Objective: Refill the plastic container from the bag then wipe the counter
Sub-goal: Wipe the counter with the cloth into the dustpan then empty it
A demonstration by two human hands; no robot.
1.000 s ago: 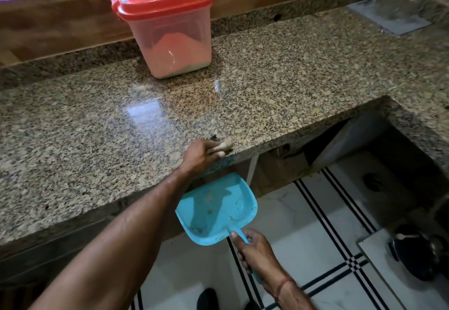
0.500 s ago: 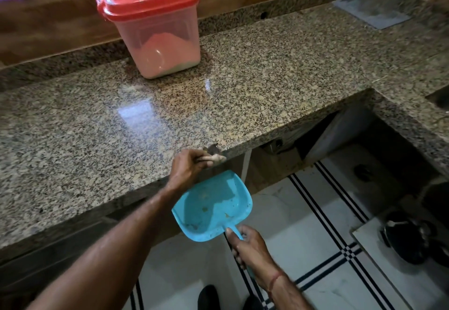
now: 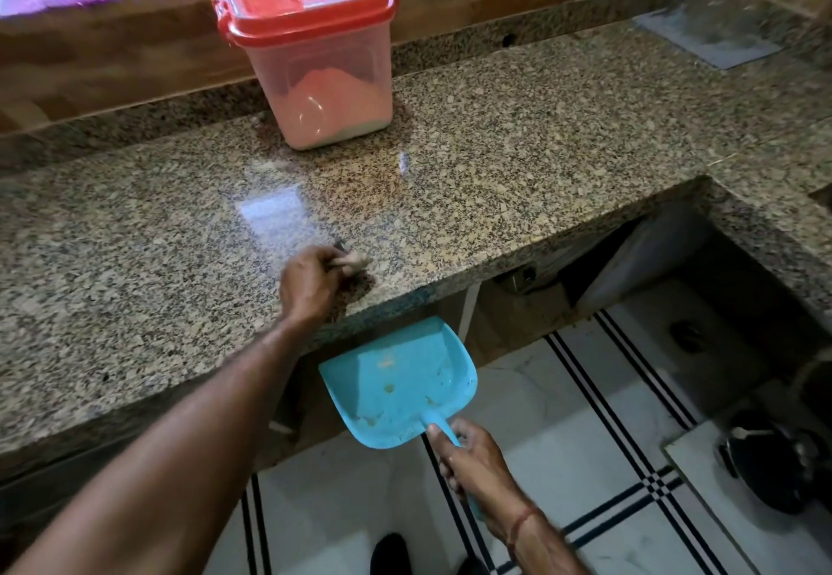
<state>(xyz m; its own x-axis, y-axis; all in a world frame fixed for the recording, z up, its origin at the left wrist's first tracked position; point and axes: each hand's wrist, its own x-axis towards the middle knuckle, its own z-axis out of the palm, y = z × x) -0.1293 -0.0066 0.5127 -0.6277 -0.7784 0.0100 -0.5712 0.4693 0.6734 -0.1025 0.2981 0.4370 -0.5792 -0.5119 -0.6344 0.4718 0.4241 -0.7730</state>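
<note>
The plastic container point(image 3: 322, 74), clear with a red lid shut on it and pale powder inside, stands at the back of the speckled granite counter point(image 3: 517, 146). My left hand point(image 3: 310, 284) rests on the counter near its front edge, shut on a small crumpled cloth point(image 3: 353, 260). Below the edge, my right hand point(image 3: 472, 457) grips the handle of a blue dustpan point(image 3: 398, 383), held just under the counter lip with some crumbs in it. No bag is in view.
A wooden backsplash point(image 3: 112, 56) runs behind the counter. The counter turns a corner at the right point(image 3: 774, 232). Below are white floor tiles with black stripes point(image 3: 608, 462), a dark pot point(image 3: 765, 462) at the lower right, and my shoe point(image 3: 389, 554).
My left hand with the cloth has moved from the counter's front edge back onto the countertop. The dustpan stays under the edge.
</note>
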